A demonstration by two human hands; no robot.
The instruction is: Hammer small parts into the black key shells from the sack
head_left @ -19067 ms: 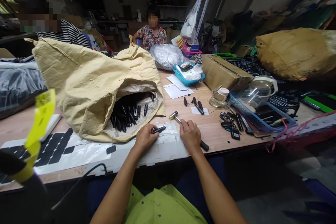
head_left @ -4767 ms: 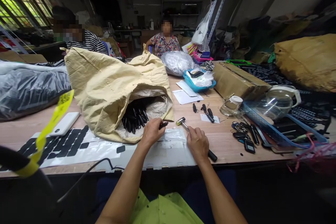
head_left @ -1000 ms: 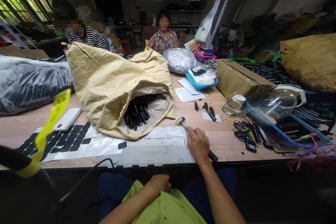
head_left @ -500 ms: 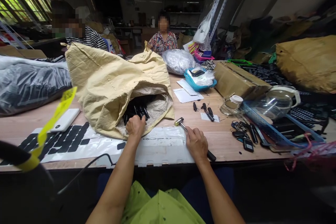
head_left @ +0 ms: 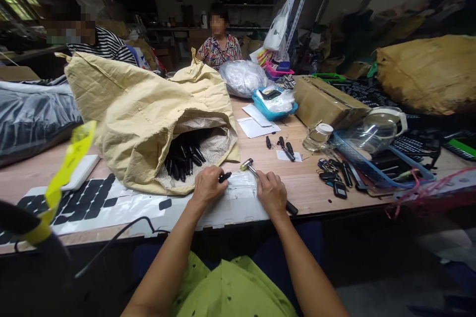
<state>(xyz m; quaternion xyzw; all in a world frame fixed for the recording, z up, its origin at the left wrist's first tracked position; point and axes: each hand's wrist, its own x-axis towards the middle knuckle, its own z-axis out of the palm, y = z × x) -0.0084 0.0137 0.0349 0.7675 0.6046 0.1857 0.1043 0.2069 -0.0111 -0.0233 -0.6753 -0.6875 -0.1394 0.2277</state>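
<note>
Between the fingers of my left hand is a short black pen-like piece, its tip sticking out to the right. The hand is just outside the mouth of a cream cloth sack. Many slim black pieces of similar look lie inside that sack. My right hand is wrapped round a small hammer, its head pointing away to the upper left and its black handle end showing below the palm. Under both hands lies a white board covered in clear plastic.
Black stickers on a white sheet lie at left. Several black pieces rest on the tabletop beyond the hammer. Keys, a glass jar, a blue basket and a cardboard box stand rightward. Two people sit across.
My left hand has come out of the sack's mouth and moved right, with a black pen-like piece in its fingers. My right hand keeps the hammer. The view has turned slightly right.
</note>
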